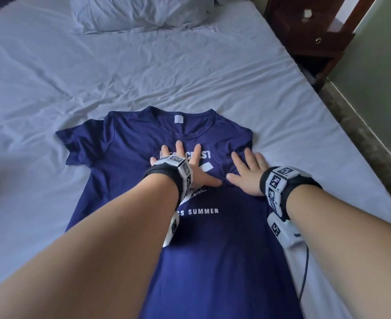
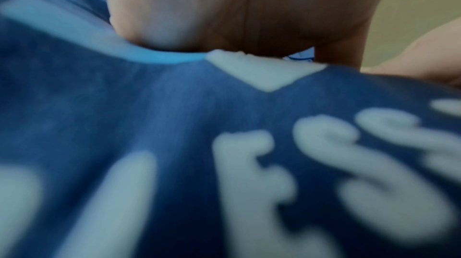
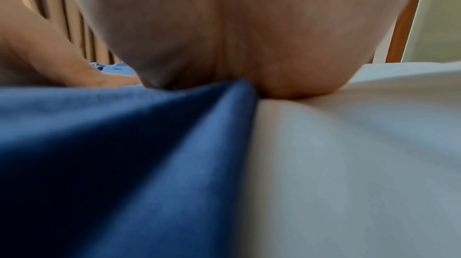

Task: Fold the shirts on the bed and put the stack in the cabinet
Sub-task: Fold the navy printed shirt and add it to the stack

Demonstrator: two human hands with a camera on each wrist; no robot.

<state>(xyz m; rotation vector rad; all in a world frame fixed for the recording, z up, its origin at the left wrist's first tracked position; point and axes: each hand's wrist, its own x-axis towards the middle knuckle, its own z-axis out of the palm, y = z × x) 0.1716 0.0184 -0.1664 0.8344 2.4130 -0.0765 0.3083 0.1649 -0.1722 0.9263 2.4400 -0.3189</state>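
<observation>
A navy T-shirt (image 1: pixel 125 157) with white print lies face up on the bed, collar pointing away from me. Its right side appears folded in, so no right sleeve shows. My left hand (image 1: pixel 185 164) lies flat on the chest print with fingers spread. My right hand (image 1: pixel 247 171) presses flat beside it, on the shirt's right edge, little finger over the sheet. In the left wrist view the palm (image 2: pixel 237 15) sits on the printed cloth (image 2: pixel 174 124). In the right wrist view the palm (image 3: pixel 249 35) rests where the blue fabric (image 3: pixel 124 144) meets the sheet (image 3: pixel 349 163).
The bed (image 1: pixel 51 65) has a pale wrinkled sheet, with a pillow (image 1: pixel 139 14) at its head. A dark wooden nightstand (image 1: pixel 309 31) stands at the far right, beside a narrow strip of floor (image 1: pixel 360 134) along the wall. A cable (image 1: pixel 305 272) hangs from my right wrist.
</observation>
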